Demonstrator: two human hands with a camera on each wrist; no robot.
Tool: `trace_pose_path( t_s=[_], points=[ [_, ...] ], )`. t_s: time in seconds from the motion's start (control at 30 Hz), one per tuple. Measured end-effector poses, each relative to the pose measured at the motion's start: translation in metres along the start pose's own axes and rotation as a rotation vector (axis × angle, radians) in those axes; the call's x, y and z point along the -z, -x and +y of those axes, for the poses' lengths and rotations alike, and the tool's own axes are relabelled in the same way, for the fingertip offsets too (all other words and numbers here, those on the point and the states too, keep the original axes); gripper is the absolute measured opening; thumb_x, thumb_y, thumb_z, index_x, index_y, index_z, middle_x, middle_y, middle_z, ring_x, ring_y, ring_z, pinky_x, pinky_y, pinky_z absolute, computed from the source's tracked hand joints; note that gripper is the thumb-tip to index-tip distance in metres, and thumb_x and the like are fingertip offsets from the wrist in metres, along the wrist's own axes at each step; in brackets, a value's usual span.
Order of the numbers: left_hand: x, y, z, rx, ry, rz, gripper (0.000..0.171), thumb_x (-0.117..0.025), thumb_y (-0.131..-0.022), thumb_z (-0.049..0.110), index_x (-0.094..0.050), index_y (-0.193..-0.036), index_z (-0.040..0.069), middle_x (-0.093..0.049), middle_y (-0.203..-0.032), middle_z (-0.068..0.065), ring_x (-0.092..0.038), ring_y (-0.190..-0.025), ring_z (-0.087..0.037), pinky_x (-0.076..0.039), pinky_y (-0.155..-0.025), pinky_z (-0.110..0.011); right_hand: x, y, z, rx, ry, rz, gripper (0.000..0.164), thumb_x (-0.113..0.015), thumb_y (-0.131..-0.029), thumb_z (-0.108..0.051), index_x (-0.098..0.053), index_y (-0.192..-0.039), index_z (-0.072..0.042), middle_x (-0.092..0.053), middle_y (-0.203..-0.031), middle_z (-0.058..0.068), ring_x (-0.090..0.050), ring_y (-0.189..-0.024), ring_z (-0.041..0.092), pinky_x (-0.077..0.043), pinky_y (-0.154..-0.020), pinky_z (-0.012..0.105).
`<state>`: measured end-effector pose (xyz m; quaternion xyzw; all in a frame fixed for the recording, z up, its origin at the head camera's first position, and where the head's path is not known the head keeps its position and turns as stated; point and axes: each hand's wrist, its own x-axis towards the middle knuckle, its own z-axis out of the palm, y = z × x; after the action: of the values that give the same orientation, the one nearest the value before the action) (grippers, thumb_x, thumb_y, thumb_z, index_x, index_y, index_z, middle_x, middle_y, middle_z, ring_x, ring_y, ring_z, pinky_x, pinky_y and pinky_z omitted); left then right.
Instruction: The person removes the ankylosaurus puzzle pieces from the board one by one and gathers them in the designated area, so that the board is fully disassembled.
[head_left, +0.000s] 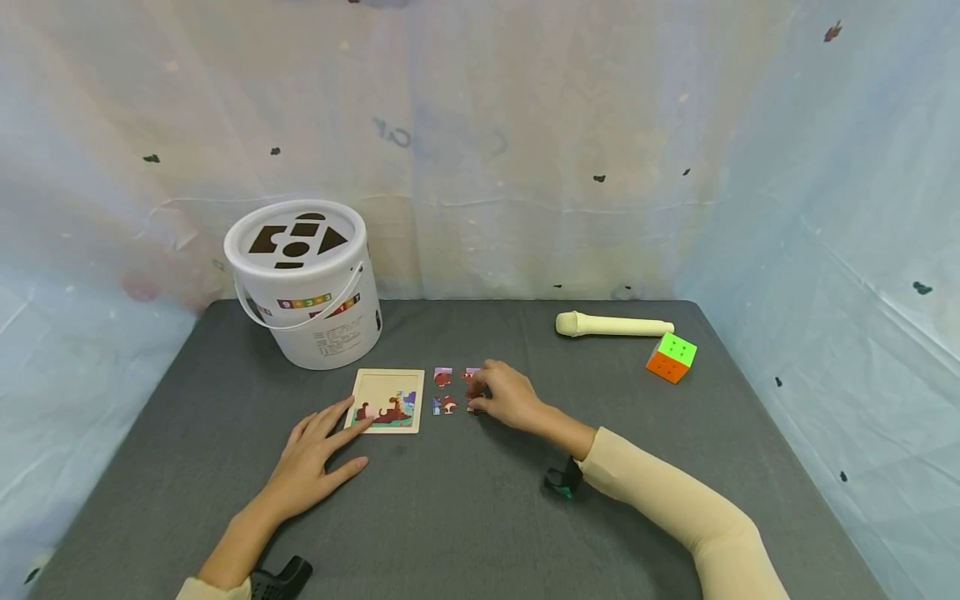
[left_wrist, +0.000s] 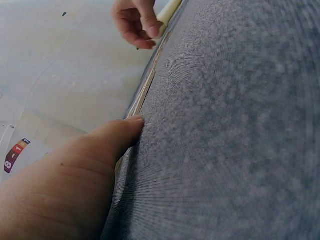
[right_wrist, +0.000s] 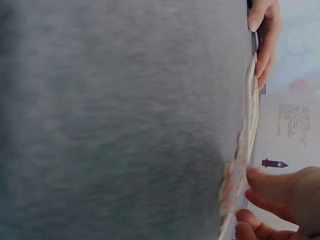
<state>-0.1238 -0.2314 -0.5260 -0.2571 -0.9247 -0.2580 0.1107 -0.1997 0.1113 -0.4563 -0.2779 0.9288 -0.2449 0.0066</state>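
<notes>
A square wooden jigsaw board (head_left: 388,402), partly filled with picture pieces at its lower part, lies flat on the dark cloth. My left hand (head_left: 306,462) rests with spread fingers at the board's lower left, two fingertips over its edge and the thumb on the cloth. To the board's right are loose puzzle pieces: one at the upper left (head_left: 443,377), one below it (head_left: 445,406) and one at the upper right (head_left: 470,374). My right hand (head_left: 510,396) reaches over the right-hand pieces and partly hides them. Its thumb and fingertips are apart, with nothing visible between them.
Behind the board stands a white bucket (head_left: 330,337) with shaped holes in its lid and a handle. At the back right lie a cream microphone-shaped object (head_left: 615,326) and a green-and-orange cube (head_left: 671,358). Pale sheeting (head_left: 487,167) hangs behind the table (head_left: 450,517).
</notes>
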Motion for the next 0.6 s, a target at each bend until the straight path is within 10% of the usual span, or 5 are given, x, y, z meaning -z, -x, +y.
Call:
trace_pose_path(
  t_s=[0.6],
  points=[
    [0.002,0.000,0.002,-0.007,-0.016,-0.002,0.058,-0.072,-0.090,0.042,-0.058,-0.143,0.023,-0.037,-0.156,-0.016,-0.035,-0.138,-0.039,-0.020,-0.106,-0.065,-0.026,-0.054,-0.046,0.210,0.028,-0.219,0.048,-0.080,-0.087,-0.021,-0.063,-0.132,-0.011,-0.063,-0.125,0.004,-0.054,-0.115,0.022,-0.044,-0.094,0.040]
  ],
)
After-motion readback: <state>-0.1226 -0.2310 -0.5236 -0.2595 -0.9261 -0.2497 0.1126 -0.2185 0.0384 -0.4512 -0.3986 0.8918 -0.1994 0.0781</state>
